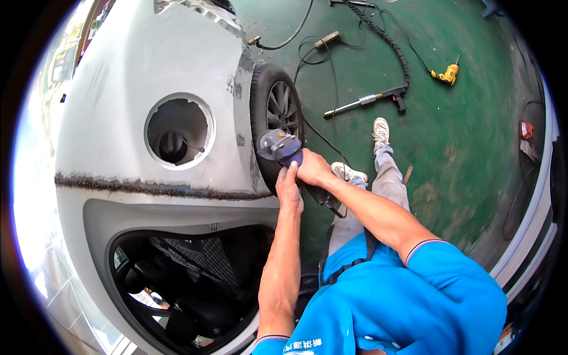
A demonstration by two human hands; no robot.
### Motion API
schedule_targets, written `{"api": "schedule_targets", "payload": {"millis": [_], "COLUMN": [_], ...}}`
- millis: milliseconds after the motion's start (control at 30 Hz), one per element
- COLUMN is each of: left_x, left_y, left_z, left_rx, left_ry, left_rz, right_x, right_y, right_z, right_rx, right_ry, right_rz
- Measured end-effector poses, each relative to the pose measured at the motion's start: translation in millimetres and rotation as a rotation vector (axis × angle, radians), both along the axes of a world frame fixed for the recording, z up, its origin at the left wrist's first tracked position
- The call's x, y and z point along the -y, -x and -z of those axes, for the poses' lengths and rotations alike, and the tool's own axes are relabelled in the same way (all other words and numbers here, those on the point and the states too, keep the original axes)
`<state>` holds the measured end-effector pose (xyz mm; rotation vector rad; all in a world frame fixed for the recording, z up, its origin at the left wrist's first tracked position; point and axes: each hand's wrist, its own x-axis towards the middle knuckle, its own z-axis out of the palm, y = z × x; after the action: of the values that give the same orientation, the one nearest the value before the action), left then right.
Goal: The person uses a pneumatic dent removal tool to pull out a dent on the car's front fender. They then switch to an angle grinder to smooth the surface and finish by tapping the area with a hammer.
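Observation:
Both of my hands are closed on an angle grinder (287,152) with a dark blue body and a greyish guard or disc at its head. My right hand (313,167) wraps around the body from the right. Just below it, my left hand (289,186) grips the near left side, its thumb pointing up along the tool. The grinder's head hangs in front of the car's wheel (278,106), close to the grey body panel (228,142); contact cannot be made out. A rough, dark weld seam (160,188) crosses the panel toward the wheel.
A round fuel filler opening (208,127) sits in the panel. The window opening (112,260) lies nearer. On the green floor are a long-nozzled spray gun (378,98) with its hose, a yellow drill (448,74), a power strip (326,39) and loose cables. My feet stand beside the wheel.

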<state>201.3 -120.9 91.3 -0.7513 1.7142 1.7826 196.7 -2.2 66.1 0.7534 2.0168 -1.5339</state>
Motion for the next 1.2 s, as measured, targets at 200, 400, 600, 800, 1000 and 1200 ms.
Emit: {"api": "schedule_targets", "payload": {"millis": [200,400,600,800,1000,1200], "left_x": [25,81,82,108,149,145], "left_y": [-61,-28,86,37,-16,1], "left_z": [-2,-46,-60,-29,12,-8], "left_rx": [-0.016,-0.635,-1.037,-0.82,-0.824,-0.75], "left_ry": [0.465,1.594,1.548,1.738,1.767,1.603], "left_rz": [0.401,1.596,1.798,2.411,2.404,2.341], "right_x": [-27,-56,-64,-82,-90,-95], "right_y": [-41,-67,-81,-107,-119,-123], "right_z": [3,7,27,36,34,37], "right_rx": [0.1,0.154,0.043,0.033,-0.006,0.026], "right_ry": [0.494,0.579,0.511,0.612,0.601,0.615], "right_rz": [0.384,0.549,0.611,0.849,0.989,1.109]}}
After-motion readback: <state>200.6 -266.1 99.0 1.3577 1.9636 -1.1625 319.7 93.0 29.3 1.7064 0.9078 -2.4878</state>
